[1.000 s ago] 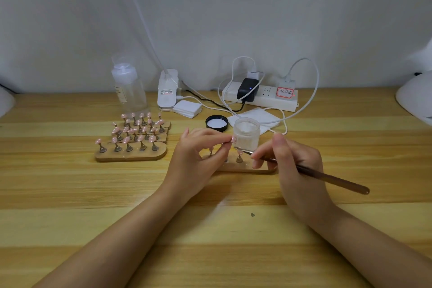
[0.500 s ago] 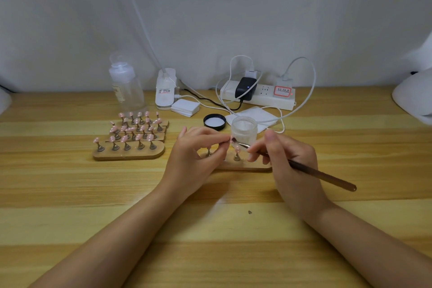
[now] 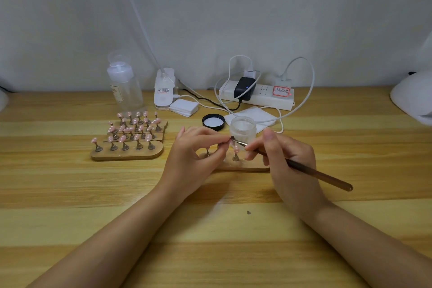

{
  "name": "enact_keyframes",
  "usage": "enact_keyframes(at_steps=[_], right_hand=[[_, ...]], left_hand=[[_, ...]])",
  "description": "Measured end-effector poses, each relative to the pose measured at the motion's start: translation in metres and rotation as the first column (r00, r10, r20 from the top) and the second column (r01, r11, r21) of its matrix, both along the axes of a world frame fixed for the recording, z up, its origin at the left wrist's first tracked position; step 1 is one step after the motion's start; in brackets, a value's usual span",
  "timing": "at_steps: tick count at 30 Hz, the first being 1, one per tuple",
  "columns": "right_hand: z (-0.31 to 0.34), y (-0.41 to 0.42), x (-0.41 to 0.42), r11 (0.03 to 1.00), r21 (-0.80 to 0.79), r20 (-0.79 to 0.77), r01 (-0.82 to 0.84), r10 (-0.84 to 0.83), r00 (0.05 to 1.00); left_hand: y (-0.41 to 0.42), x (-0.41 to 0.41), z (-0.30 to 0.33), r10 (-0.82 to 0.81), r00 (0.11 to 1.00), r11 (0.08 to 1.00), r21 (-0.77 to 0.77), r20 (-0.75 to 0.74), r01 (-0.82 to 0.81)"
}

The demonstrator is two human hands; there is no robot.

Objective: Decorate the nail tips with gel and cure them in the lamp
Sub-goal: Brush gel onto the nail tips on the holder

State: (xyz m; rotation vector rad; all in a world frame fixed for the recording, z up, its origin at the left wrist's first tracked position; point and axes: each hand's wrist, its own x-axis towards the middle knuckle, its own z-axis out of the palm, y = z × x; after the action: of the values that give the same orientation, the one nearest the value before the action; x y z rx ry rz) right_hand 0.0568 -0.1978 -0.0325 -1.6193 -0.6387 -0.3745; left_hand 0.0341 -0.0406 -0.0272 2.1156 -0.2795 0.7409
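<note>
Left hand (image 3: 194, 159) pinches a nail tip (image 3: 230, 142) above the holder (image 3: 245, 166); right hand (image 3: 287, 166) grips the brush (image 3: 315, 174), bristles touching that tip.

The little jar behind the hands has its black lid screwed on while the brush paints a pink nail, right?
Not quite. The head view shows the jar open: its black lid lies on the table beside it. The rest holds: the right hand holds the brush at a pink nail tip.
</note>
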Motion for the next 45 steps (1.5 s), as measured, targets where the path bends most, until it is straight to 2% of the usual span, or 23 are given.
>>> enact_keyframes(at_steps=[9,17,27,35,41,45], right_hand=[[0.0,-0.0042,0.0007,0.996,0.089,0.054,0.03,-0.035,0.998],[-0.0018,0.0005,0.002,1.0,-0.025,0.021,0.019,-0.018,1.0],[-0.0003,-0.0039,0.0001,0.994,0.109,0.064,0.012,-0.019,0.998],[-0.0019,0.0001,0.0001,1.0,-0.011,0.065,0.021,-0.02,0.998],[-0.0019,-0.0007,-0.0017,0.997,0.072,0.07,-0.034,0.029,0.997],[-0.0006,-0.0018,-0.0022,0.993,0.115,0.083,0.003,-0.013,0.996]], left_hand=[[0.0,-0.0004,0.002,-0.007,1.0,1.0,-0.019,-0.015,0.007],[-0.0002,-0.0006,0.0008,-0.005,1.0,1.0,-0.013,-0.02,0.005],[0.0003,-0.0005,0.0007,-0.02,1.0,0.999,-0.04,-0.016,0.02],[-0.0003,0.0001,0.0011,-0.018,1.0,0.998,-0.056,-0.013,0.018],[0.0002,0.0006,0.0004,-0.019,1.0,0.997,-0.068,0.004,0.019],[0.0007,0.0008,0.0001,-0.013,1.0,0.998,-0.069,0.002,0.013]])
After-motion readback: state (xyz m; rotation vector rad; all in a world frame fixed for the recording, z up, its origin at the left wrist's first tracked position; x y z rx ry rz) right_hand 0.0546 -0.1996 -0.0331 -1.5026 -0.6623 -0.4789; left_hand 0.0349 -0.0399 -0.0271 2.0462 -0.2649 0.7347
